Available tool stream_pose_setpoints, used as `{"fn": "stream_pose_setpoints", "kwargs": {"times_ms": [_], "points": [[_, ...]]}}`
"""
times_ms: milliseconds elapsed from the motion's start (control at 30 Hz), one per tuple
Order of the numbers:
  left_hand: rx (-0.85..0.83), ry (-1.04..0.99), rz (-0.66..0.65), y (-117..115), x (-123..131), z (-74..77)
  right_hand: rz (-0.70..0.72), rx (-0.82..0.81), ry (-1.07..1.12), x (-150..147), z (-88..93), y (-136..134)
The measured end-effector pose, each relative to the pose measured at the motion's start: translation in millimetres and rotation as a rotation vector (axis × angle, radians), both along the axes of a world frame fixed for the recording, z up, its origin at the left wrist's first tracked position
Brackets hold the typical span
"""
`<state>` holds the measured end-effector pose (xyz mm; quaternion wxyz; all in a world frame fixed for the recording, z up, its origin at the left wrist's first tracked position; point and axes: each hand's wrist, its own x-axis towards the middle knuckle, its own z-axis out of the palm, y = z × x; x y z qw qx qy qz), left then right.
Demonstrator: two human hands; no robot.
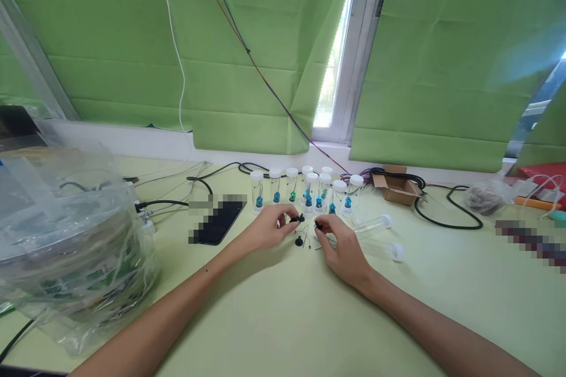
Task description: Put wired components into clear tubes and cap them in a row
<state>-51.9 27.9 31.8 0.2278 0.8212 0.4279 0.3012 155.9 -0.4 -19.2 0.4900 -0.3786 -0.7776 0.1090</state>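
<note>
My left hand (270,225) pinches a small black part (299,219) between thumb and fingertips. My right hand (340,242) is closed in a pinch on another tiny black piece (317,225), a few centimetres from the left one. A further black part (299,241) lies on the pale green table (283,306) between both hands, beside some thin wire leads. Just beyond my fingers stands a row of several clear vials with white caps (309,188), each holding a blue or green bead.
Two clear tubes (380,234) lie on their sides to the right. A dark phone (219,221) lies left of my hands. A plastic-wrapped stack (66,247) fills the left edge. A cardboard box (395,185) and black cables (442,212) sit near the window.
</note>
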Motion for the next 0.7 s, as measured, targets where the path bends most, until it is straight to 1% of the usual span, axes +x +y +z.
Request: {"fn": "stream_pose_setpoints", "kwargs": {"times_ms": [167, 233, 333, 500, 700], "points": [[-0.429, -0.391, -0.013, -0.9, 3.9, 1.2, 0.016, 0.011, 0.002, 0.3, 1.3, 0.0], [-0.53, -0.499, -0.024, -1.5, 5.3, 1.3, 0.024, 0.016, 0.001, 0.4, 1.5, -0.3], [-0.594, -0.597, -0.022, -2.0, 7.0, 1.1, 0.032, 0.023, -0.005, 0.3, 1.6, -1.3], [-0.668, -0.668, 0.011, -0.6, 7.3, -0.9, 0.044, 0.034, -0.014, -0.3, 2.0, -2.3], [-0.693, -0.782, 0.066, 7.2, 3.3, -6.3, 0.036, 0.039, -0.013, -0.5, 2.0, -2.1]]}}
